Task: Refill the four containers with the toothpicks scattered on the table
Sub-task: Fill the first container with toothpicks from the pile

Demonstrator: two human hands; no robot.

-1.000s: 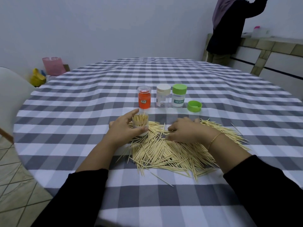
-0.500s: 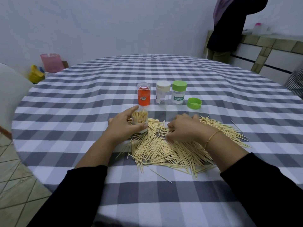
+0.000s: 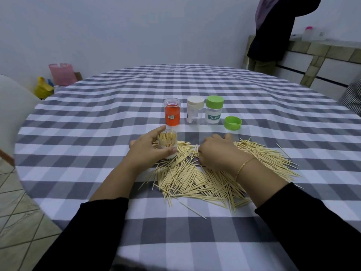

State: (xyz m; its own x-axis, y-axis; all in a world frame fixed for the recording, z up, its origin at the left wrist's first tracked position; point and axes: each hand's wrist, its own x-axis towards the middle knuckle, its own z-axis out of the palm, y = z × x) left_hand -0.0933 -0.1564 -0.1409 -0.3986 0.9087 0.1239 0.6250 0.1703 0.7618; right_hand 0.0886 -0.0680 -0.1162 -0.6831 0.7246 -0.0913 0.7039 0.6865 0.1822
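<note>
The left hand [image 3: 145,152] grips the open jar [image 3: 167,144] at the pile's edge while the right hand [image 3: 215,150], fingers curled, rakes the toothpicks [image 3: 205,178], so a nudge could tip the jar.

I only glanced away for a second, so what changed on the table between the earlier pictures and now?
Very little. The right hand shifted slightly over the toothpick pile, fingers curled down into it. The left hand still grips the open container, and the three capped containers and loose green lid stayed put.
</note>
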